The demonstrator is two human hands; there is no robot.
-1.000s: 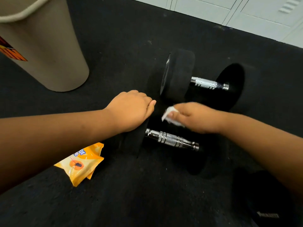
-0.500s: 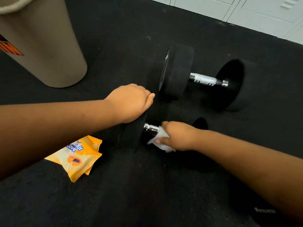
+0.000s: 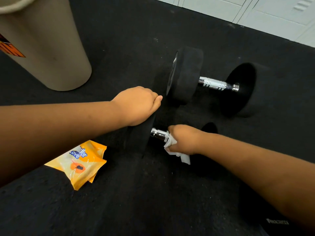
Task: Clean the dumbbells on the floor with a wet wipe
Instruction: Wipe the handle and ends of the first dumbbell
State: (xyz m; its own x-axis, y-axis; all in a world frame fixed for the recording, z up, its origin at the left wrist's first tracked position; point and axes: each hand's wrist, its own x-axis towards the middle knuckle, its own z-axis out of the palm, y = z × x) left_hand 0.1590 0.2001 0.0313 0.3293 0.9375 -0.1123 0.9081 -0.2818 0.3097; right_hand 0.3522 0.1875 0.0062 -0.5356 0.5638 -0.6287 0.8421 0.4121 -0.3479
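Observation:
Two black dumbbells with chrome handles lie on the dark rubber floor. The far dumbbell [image 3: 185,74] lies untouched at the upper right. On the near dumbbell [image 3: 158,134], my left hand [image 3: 138,106] rests over the top of its left weight. My right hand [image 3: 183,139] is wrapped around the chrome handle with a white wet wipe [image 3: 172,145] pressed against it; a corner of the wipe hangs below my fingers. Most of the handle and the right weight are hidden by my right hand and arm.
An orange wet-wipe packet [image 3: 81,160] lies on the floor under my left forearm. A tall beige bin [image 3: 42,45] stands at the upper left. White lockers [image 3: 255,9] line the far edge of the black mat. A dark item with faint lettering [image 3: 277,222] sits at the bottom right.
My right hand came down from above the near dumbbell onto its chrome handle and closed around it with the wipe. My left hand stayed on the left weight.

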